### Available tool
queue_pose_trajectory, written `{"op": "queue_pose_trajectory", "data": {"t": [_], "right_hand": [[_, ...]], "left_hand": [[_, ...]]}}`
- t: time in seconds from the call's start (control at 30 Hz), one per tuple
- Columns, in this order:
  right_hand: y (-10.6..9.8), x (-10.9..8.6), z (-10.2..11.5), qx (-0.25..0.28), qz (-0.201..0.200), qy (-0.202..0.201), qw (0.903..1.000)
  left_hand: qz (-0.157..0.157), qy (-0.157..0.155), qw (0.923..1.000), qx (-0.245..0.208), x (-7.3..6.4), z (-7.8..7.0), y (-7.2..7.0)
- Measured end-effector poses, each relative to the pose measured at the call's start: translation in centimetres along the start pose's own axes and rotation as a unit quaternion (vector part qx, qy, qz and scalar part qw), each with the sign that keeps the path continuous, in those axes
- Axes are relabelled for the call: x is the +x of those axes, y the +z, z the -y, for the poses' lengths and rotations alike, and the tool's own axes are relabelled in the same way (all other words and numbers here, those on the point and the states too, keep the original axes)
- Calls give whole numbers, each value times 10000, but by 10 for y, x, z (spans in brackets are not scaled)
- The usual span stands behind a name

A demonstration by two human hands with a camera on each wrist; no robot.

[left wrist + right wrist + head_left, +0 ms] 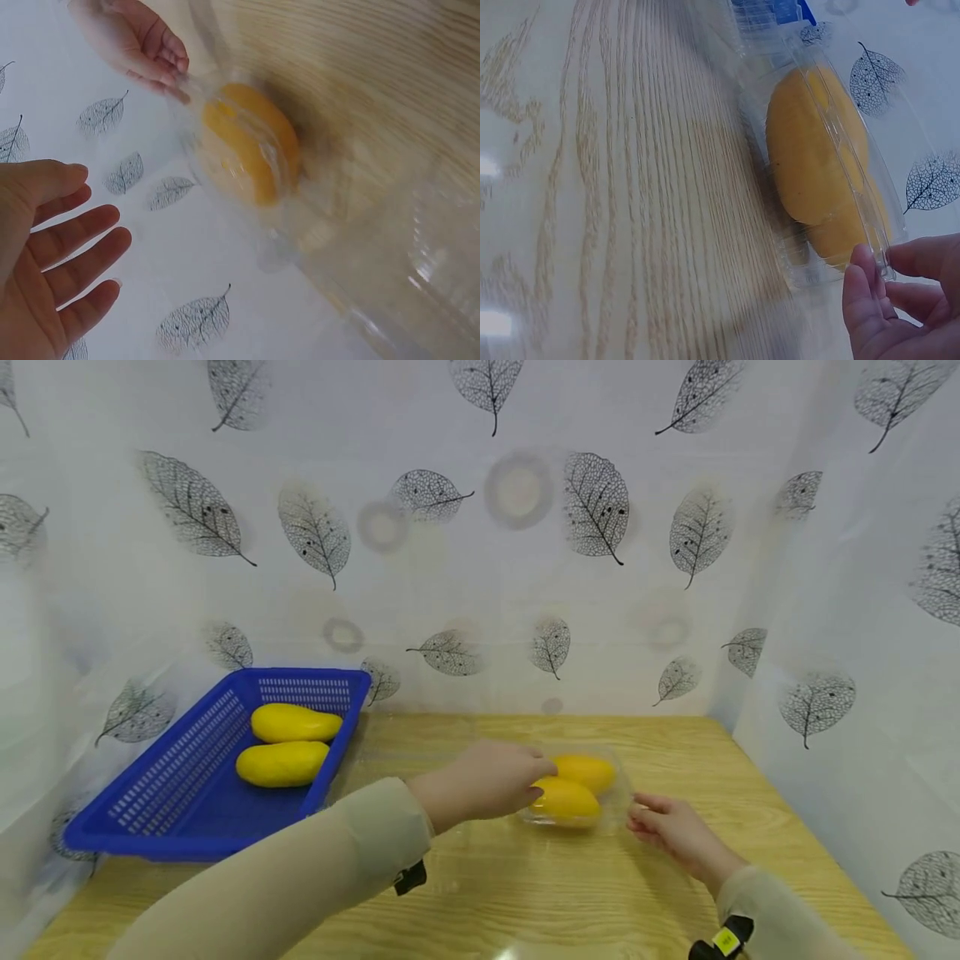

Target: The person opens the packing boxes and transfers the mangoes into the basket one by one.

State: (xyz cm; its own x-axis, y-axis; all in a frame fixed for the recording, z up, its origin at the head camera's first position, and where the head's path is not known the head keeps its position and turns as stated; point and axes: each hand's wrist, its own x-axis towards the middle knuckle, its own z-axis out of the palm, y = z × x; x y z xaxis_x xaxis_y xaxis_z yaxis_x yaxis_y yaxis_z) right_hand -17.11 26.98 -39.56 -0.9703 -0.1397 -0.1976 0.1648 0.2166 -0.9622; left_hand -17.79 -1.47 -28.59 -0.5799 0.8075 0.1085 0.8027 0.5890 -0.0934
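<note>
Two orange-yellow mangoes (566, 799) lie side by side in a clear plastic clamshell box (817, 277) on the table. At the box's right end, my right hand (678, 835) pinches its rim between thumb and fingers, plainly seen in the right wrist view. My left hand (491, 781) hovers by the box's left side, its fingertips overlapping the mangoes in the head view. The left wrist view shows those fingers spread, slightly bent and holding nothing. A clear plastic flap (390, 255) spreads out from the box on the side away from my right hand.
At the left of the table stands a blue perforated basket (187, 847) with two yellow mango-like fruits (283, 765) in it. A white leaf-print curtain (450, 577) encloses the wood-grain table (510, 893) at the back and sides.
</note>
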Motion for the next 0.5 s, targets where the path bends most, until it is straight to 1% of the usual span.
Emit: {"op": "queue_pose_trajectory", "data": {"t": [0.13,0.23,0.3,0.37,0.43,0.5], "right_hand": [[2,-2,0,75,-9,85,9999],[2,-2,-2,186,-28,191,9996],[2,-2,-3,291,-40,280,9992],[1,-2,-3,396,-34,365,9985],[1,-3,-3,444,42,417,9981],[0,-4,-4,459,169,387,9981]], "left_hand": [[397,11,9992,-42,22,-13,3],[631,8,9980,51,39,-22,8],[781,-1,9968,188,50,-28,13],[928,-79,9953,267,60,-33,18],[1055,-148,9939,273,70,-38,25],[1141,-218,9928,279,77,-43,33]]}}
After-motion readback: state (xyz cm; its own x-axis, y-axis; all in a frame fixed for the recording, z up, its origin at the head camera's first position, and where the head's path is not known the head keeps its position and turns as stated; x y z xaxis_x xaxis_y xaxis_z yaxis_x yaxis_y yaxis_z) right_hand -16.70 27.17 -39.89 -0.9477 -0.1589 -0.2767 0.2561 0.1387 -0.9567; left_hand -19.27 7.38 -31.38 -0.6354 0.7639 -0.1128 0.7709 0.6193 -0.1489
